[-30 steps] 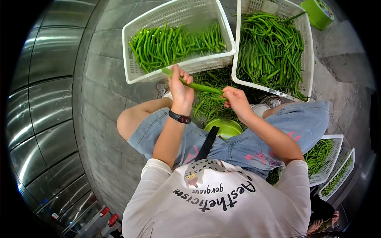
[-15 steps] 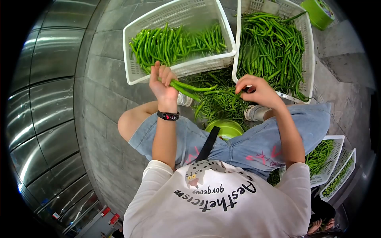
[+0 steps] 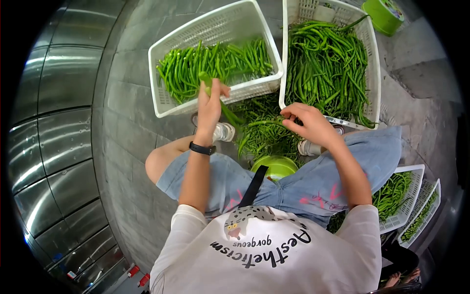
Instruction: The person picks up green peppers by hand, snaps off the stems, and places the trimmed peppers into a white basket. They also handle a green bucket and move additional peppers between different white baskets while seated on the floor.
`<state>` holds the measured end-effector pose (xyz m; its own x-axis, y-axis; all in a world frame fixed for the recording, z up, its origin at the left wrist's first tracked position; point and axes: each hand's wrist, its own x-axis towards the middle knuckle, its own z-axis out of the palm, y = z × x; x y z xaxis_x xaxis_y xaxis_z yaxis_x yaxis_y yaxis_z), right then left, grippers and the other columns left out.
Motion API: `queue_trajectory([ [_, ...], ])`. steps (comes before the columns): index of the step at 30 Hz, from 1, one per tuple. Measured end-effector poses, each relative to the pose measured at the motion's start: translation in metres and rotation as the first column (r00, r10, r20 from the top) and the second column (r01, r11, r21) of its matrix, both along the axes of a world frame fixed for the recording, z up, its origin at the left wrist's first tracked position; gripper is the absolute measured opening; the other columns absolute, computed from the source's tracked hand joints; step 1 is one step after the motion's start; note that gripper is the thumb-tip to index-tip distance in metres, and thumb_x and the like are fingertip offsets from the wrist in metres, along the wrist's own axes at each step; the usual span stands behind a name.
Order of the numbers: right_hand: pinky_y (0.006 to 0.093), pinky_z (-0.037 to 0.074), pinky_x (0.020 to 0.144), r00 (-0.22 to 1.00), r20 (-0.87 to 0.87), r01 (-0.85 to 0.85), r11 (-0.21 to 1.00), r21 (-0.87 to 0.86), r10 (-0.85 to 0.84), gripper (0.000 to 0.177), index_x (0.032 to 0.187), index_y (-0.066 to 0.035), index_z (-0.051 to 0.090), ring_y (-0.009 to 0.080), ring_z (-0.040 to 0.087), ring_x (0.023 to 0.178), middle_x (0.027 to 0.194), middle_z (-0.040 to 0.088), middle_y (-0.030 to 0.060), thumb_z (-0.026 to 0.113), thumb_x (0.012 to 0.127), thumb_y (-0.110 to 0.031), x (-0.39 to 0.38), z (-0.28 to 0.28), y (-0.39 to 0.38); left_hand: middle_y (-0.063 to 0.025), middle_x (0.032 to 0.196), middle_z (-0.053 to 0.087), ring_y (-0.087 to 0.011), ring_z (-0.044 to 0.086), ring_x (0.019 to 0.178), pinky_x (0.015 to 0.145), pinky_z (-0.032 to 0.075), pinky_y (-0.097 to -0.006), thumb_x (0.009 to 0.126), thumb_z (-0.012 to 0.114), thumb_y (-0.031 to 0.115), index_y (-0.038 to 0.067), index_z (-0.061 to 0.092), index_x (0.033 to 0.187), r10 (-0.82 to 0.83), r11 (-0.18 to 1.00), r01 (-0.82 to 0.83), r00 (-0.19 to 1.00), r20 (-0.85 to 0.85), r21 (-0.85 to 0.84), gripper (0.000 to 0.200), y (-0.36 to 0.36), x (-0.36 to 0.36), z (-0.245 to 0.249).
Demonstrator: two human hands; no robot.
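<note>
My left hand (image 3: 210, 100) is wrapped round a few long green peppers (image 3: 230, 114), which stick out above and below the fingers, by the front rim of the left white crate (image 3: 257, 87). Rows of green peppers (image 3: 196, 66) lie in that crate. My right hand (image 3: 306, 122) is pinched at the end of a thin green pepper (image 3: 264, 122), near the corner of the right white crate (image 3: 376, 73). More green peppers (image 3: 325, 68) fill the right crate. Beneath both hands, a loose pile of peppers (image 3: 269, 139) lies on the floor.
A green bowl-like container (image 3: 275, 167) is between my legs. Another green container (image 3: 384, 17) stands at the upper right. Two white crates with peppers (image 3: 391, 193) sit at the lower right, near another person's hands (image 3: 404, 278). Metal panels (image 3: 63, 137) line the left side.
My left hand has turned and moved slightly up and right, swinging its peppers to a steeper angle. My right hand has shifted slightly left and down. The whole view has shifted a little.
</note>
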<state>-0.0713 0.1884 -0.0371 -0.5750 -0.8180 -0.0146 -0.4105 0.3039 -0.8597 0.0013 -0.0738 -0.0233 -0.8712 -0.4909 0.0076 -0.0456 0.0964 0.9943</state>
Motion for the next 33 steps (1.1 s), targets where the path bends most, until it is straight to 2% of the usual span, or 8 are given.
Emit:
queue_trajectory([
  [3, 0.0379, 0.049, 0.074, 0.988, -0.110, 0.109, 0.993, 0.036, -0.105, 0.022, 0.099, -0.002, 0.060, 0.0285, 0.061, 0.082, 0.092, 0.062, 0.0134, 0.062, 0.083, -0.019, -0.019, 0.011, 0.012, -0.0057, 0.083, 0.060, -0.0188, 0.055, 0.078, 0.075, 0.042, -0.0299, 0.094, 0.052, 0.018, 0.003, 0.053, 0.091, -0.108, 0.913, 0.067, 0.991, -0.078, -0.403, 0.015, -0.010, -0.038, 0.028],
  [6, 0.0381, 0.049, 0.074, 0.975, -0.086, 0.210, 0.977, 0.036, -0.206, 0.022, 0.099, -0.002, 0.060, 0.0298, 0.061, 0.083, 0.092, 0.062, 0.0137, 0.062, 0.083, -0.018, -0.032, 0.019, 0.025, -0.0037, 0.101, 0.061, -0.0224, 0.055, 0.098, 0.090, 0.040, -0.0371, 0.086, 0.061, 0.020, 0.006, 0.056, 0.091, -0.375, 0.328, -0.021, 0.915, -0.150, -0.945, 0.015, -0.025, -0.087, 0.054],
  [9, 0.0378, 0.049, 0.074, 0.953, -0.187, 0.249, 0.968, 0.036, -0.238, 0.023, 0.100, -0.002, 0.059, 0.0302, 0.060, 0.083, 0.092, 0.062, 0.0138, 0.062, 0.083, -0.017, -0.043, 0.020, 0.036, -0.0039, 0.119, 0.055, -0.0276, 0.046, 0.117, 0.099, 0.034, -0.0466, 0.079, 0.067, 0.025, 0.012, 0.058, 0.101, -0.471, -0.096, 0.076, 0.875, 0.112, -0.993, 0.027, -0.042, -0.127, 0.031],
  [14, 0.0383, 0.049, 0.073, 0.897, -0.236, 0.395, 0.917, 0.049, -0.374, 0.023, 0.101, -0.003, 0.059, 0.0294, 0.061, 0.084, 0.093, 0.062, 0.0129, 0.061, 0.083, -0.015, -0.066, 0.017, 0.061, -0.0067, 0.144, 0.030, -0.0277, 0.022, 0.137, 0.108, 0.021, -0.0563, 0.071, 0.074, 0.033, 0.019, 0.046, 0.128, -0.213, -0.216, 0.460, 0.839, 0.501, -0.862, 0.064, -0.050, -0.113, -0.058],
  [21, 0.0434, 0.051, 0.075, 0.865, -0.395, 0.482, 0.731, 0.482, -0.310, 0.032, 0.108, -0.010, 0.060, 0.0333, 0.062, 0.088, 0.099, 0.062, 0.0151, 0.059, 0.077, -0.004, -0.140, -0.096, 0.074, -0.0107, 0.131, 0.044, -0.0307, 0.039, 0.124, 0.098, 0.035, -0.0490, 0.081, 0.060, 0.009, 0.008, 0.055, 0.112, -0.347, -0.030, 0.558, 0.772, 0.533, -0.829, 0.031, -0.044, -0.054, -0.048],
  [25, 0.0437, 0.049, 0.086, 0.919, -0.170, -0.050, 0.532, 0.845, 0.356, 0.056, 0.120, -0.032, 0.057, 0.0288, 0.052, 0.114, 0.119, 0.053, 0.0091, 0.063, 0.074, -0.001, -0.133, -0.130, 0.042, -0.0110, 0.124, 0.049, -0.0312, 0.047, 0.115, 0.092, 0.040, -0.0411, 0.080, 0.062, 0.010, 0.008, 0.055, 0.111, -0.442, 0.122, 0.601, 0.746, 0.499, -0.790, 0.032, -0.023, -0.035, 0.006],
  [28, 0.0439, 0.048, 0.086, 0.726, -0.051, -0.389, 0.470, 0.793, 0.686, 0.034, 0.109, -0.022, 0.065, 0.0294, 0.053, 0.111, 0.116, 0.054, 0.0113, 0.067, 0.077, -0.014, -0.121, -0.162, 0.043, -0.0112, 0.122, 0.050, -0.0322, 0.048, 0.110, 0.089, 0.042, -0.0405, 0.080, 0.063, 0.010, 0.008, 0.055, 0.110, -0.496, 0.197, 0.609, 0.738, 0.457, -0.769, 0.031, -0.013, -0.012, 0.022],
  [33, 0.0420, 0.050, 0.073, 0.944, -0.311, 0.043, 0.898, 0.437, 0.106, 0.023, 0.089, 0.000, 0.062, 0.0353, 0.059, 0.083, 0.091, 0.057, 0.0177, 0.064, 0.082, -0.021, -0.145, -0.128, 0.036, -0.0107, 0.110, 0.058, -0.0281, 0.056, 0.101, 0.084, 0.047, -0.0387, 0.087, 0.058, 0.011, 0.005, 0.058, 0.106, -0.481, 0.481, 0.565, 0.810, 0.336, -0.671, 0.020, 0.000, 0.006, 0.006],
])
